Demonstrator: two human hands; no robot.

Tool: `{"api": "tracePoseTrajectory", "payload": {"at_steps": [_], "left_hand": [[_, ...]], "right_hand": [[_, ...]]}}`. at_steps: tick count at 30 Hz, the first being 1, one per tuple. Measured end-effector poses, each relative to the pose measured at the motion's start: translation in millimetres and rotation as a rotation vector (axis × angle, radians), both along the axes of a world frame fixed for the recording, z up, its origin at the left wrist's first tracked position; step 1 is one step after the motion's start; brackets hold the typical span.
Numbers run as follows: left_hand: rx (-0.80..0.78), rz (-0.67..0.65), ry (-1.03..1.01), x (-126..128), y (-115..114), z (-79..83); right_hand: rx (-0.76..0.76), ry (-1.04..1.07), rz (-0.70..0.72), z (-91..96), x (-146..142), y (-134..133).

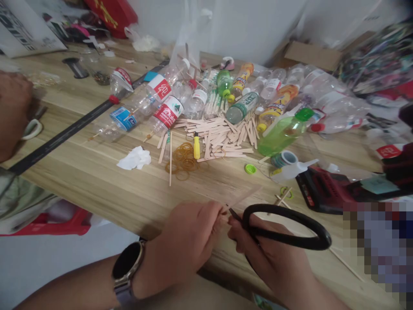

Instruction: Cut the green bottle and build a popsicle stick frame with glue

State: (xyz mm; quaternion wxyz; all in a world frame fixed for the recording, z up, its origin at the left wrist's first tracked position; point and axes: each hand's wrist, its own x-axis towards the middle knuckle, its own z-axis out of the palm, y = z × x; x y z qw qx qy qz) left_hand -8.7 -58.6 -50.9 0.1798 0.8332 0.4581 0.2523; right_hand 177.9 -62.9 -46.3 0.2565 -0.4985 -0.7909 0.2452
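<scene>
At the far left we see another person's hand resting beside a long black strip on the tabletop. Further along lie a crumpled tissue, loose rubber bands, a heap of craft sticks and a green bottle.

At the near edge, the left hand, with a wristwatch, has its fingers pinched on the near end of a thin stick. Just beside it, the right hand is clenched through the black loops of the scissors, whose blades meet the stick at the left fingertips.

The stick's long axis runs from the fingertips up and to the right, its free end pointing away over the tabletop. We judge it light, stiff and easily snapped, so it is best gripped close to the blades.
</scene>
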Motion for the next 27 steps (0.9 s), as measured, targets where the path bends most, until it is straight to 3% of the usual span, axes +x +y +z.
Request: {"api": "tracePoseTrajectory", "payload": {"at_steps": [5,7,9,11,15,19,27], "left_hand": [[-0.432,0.122,-0.35,5,3,5.2],[-0.512,0.245,-0.471,3,14,5.0],[-0.621,0.384,-0.627,-3,27,4.6],[-0.714,0.405,-0.736,-9,34,4.9],[-0.759,0.244,-0.641,-10,28,7.9],[-0.723,0.148,-0.586,-2,14,11.7],[-0.516,0.175,-0.422,2,5,12.8]], "right_hand": [[0.332,-0.166,0.026,3.9,-3,4],[0.519,-0.274,0.069,4.0,-2,3],[0.609,-0.327,0.1,3.0,2,-1],[0.541,-0.298,0.117,2.5,6,-4],[0.294,-0.225,0.076,9.7,8,-1],[0.198,-0.145,-0.002,19.4,-1,7],[0.112,-0.041,0.019,13.8,-6,6]]}}
